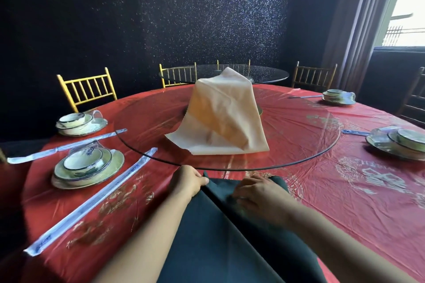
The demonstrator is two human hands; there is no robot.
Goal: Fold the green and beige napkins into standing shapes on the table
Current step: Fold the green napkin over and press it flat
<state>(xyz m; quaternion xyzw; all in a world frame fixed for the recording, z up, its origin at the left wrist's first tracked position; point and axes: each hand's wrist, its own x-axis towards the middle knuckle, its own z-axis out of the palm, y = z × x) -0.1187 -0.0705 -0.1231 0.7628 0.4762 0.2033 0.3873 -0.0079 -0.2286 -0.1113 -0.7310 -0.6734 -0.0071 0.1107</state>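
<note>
While flat on the red-clothed round counter at its near edge, dark green cloth napkin pinched at far left corner by left grip; right grip pressed fingers-down on far right fold. Beige cloth napkin draped upright on round glass turntable, well beyond both.

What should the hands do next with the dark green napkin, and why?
Probably press the fold flat and pull it toward the body. The green napkin lies flat on the red tablecloth, not standing yet. The left hand pinches its far edge while the right hand presses on top beside a raised crease. The beige napkin waits draped on the glass turntable.
</note>
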